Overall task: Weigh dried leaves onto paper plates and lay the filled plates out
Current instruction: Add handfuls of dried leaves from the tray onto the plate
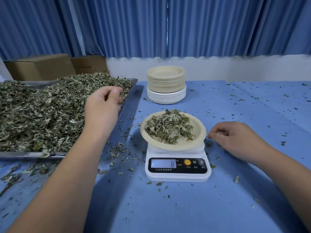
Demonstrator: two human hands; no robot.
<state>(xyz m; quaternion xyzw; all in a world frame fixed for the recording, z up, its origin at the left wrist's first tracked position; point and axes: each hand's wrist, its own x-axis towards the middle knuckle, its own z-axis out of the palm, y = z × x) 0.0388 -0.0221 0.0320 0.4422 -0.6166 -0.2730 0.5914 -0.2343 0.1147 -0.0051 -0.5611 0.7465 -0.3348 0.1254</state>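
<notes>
One wide-angle camera on the person's head looks forward and down over the blue-clothed bench [168, 207], near enough that the left hand [102, 106] and right hand [235, 138] reach in from the lower corners. It faces a pleated blue curtain [218, 27].

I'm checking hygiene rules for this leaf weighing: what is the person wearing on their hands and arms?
Nothing that shows. The left hand and right hand are ungloved, with no rings, watch or bracelets in view. The left forearm and right forearm are bare to the frame's edge; no sleeves appear.
</notes>
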